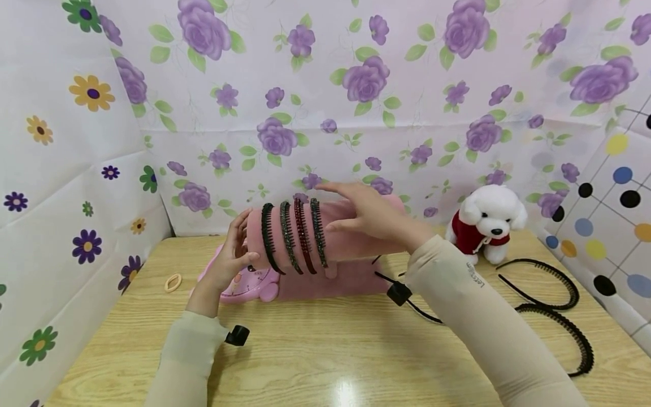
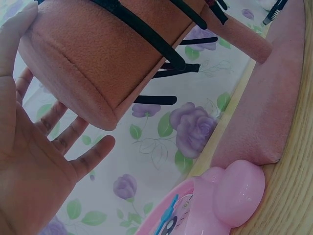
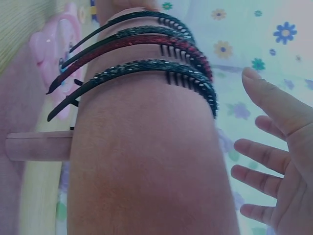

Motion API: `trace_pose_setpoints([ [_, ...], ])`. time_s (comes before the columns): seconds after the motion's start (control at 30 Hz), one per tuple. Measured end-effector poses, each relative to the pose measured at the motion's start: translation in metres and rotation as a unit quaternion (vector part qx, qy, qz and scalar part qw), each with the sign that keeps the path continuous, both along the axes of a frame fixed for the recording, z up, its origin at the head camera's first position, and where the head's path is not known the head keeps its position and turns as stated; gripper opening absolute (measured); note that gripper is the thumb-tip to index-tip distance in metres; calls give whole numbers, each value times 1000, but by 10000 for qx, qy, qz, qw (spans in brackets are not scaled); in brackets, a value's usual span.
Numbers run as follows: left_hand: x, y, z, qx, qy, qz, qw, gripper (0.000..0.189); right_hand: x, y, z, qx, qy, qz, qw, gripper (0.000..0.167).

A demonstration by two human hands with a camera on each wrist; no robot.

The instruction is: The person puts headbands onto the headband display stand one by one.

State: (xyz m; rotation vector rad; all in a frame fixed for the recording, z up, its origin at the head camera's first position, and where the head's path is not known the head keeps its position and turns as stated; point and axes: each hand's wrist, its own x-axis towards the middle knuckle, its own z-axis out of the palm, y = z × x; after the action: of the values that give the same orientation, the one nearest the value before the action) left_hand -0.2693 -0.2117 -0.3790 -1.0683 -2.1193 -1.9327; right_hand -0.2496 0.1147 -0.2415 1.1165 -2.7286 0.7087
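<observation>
At the centre of the frame, one pink padded roll (image 1: 351, 246) is lying crosswise above the desk (image 1: 305, 350), a short post (image 1: 331, 270) joining it to a pink base (image 1: 330, 285).

On the roll's left half, four headbands are sitting side by side, spaced apart: one black headband (image 1: 267, 234), one grey glittering headband (image 1: 287, 234), one red headband (image 1: 302, 229), one dark glittering headband (image 1: 317, 229).

At the roll's left end, the left hand (image 1: 229, 265) is spanning the rim, its fingers standing apart; how many fingertips are touching is hard to tell.

Above the roll's right half, the right hand (image 1: 368, 215) is hovering, thumb and fingers standing apart, beside the surface in the right wrist view.

Left of centre, one pink clock (image 1: 249, 282) is lying beside the base; further left, one beige ring (image 1: 167, 284) is resting alone.

Toward the right edge, one white plush dog (image 1: 490, 215) is wearing a red top; nearer the lower right, two black toothed headbands (image 1: 582, 342) are lying on the desk.
</observation>
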Motion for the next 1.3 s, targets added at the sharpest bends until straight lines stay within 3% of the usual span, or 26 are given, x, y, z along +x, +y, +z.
trace_pose_setpoints([
  [0.17, 0, 0, 0, 10, 13, 2, 10000, 85, 7, 14, -1, -447, 89, -93, 9989, 72],
  [0.73, 2, 0, 2, 59, -28, -39, 10000, 85, 36, 42, -9, -972, 848, -393, 9909, 57],
  [0.97, 2, 1, 3, 1, -65, -38, 10000, 86, 47, 61, -20, -1332, 822, -705, 9852, 52],
  [1.3, 2, 0, 3, 10, -95, -19, 10000, 88, 61, 84, -40, -1254, 1521, -980, 9755, 50],
])
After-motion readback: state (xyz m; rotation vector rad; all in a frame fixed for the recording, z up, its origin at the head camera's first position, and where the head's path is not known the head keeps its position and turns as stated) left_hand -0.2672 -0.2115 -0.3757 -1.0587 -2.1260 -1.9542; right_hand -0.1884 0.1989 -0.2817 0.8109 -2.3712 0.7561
